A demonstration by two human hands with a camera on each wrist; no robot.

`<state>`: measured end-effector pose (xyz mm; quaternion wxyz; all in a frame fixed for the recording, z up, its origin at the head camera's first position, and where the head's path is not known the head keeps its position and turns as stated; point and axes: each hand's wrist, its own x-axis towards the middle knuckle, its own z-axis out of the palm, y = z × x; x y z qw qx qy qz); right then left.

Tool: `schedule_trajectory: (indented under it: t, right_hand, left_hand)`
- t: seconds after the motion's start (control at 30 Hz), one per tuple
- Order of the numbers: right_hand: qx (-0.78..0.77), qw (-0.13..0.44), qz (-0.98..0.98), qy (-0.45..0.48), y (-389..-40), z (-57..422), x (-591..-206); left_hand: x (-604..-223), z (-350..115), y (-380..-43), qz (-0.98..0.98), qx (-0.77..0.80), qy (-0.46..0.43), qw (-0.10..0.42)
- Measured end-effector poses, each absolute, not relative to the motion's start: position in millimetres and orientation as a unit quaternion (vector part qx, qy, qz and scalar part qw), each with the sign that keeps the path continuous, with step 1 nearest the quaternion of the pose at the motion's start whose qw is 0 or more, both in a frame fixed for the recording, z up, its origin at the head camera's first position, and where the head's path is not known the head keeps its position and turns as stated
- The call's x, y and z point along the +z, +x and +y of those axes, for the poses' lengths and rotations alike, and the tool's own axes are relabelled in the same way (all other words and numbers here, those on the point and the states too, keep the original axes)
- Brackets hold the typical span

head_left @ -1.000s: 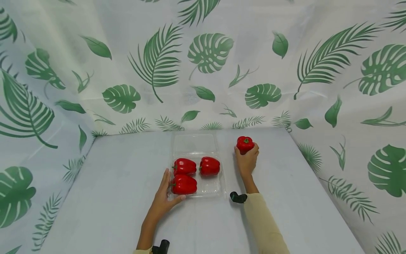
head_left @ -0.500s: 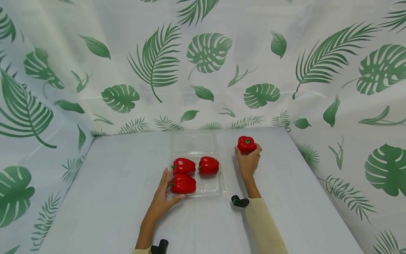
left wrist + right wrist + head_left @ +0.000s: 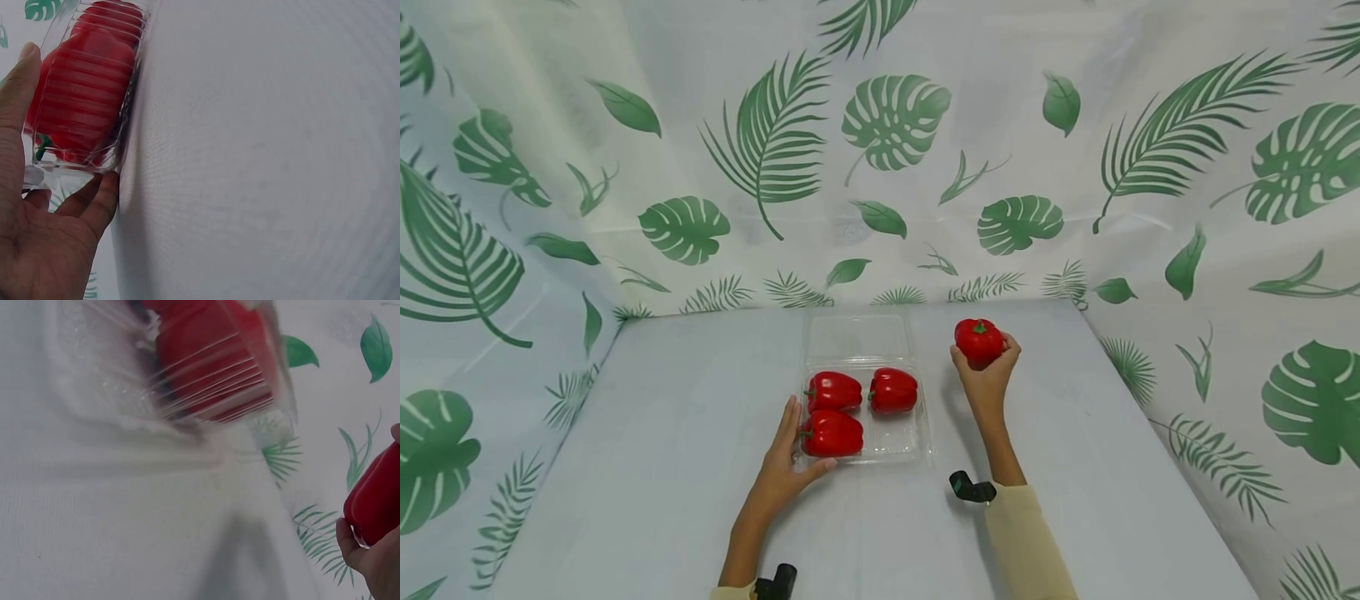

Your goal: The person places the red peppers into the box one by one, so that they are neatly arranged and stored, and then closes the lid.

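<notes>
A clear plastic clamshell container [image 3: 891,442] lies with its lid [image 3: 857,335] folded back on the white table. Three red bell peppers sit in it: a back-left pepper [image 3: 835,390], a front-left pepper [image 3: 833,433] and a back-right pepper [image 3: 895,391]. The front-right part of the base holds none. My left hand [image 3: 781,475] rests at the container's front-left corner, fingers extended along the left side and thumb along the front wall [image 3: 81,87]. To the right of the container, my right hand [image 3: 988,379] grips another red bell pepper [image 3: 979,340], stem up, raised over the table.
A white table [image 3: 662,467] spreads around the container. Behind and beside it hangs a white sheet [image 3: 925,250] printed with green leaves. Black cameras sit at both wrists, one being the right wrist camera [image 3: 972,487].
My right hand has lifted the red bell pepper slightly, and its forearm has drawn back a little. The left hand, the container and its peppers have kept their places.
</notes>
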<state>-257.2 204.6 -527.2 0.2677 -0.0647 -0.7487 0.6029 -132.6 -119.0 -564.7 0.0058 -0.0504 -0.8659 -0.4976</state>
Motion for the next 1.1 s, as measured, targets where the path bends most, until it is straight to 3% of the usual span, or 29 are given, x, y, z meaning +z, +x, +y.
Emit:
schedule_trajectory:
  t: [0.27,0.7,1.1]
  right_hand:
    - [0.629,0.247,-0.737,-0.02,-248,200,-510]
    - [0.672,0.159,-0.723,0.008,-233,199,-516]
    - [0.685,0.127,-0.713,0.082,-212,190,-524]
  left_hand:
    - [-565,-119,-133,-0.866,-0.497,-0.052,0.01]
    - [-567,-119,-131,-0.863,-0.501,-0.057,0.017]
    - [-566,-119,-133,-0.865,-0.498,-0.056,0.01]
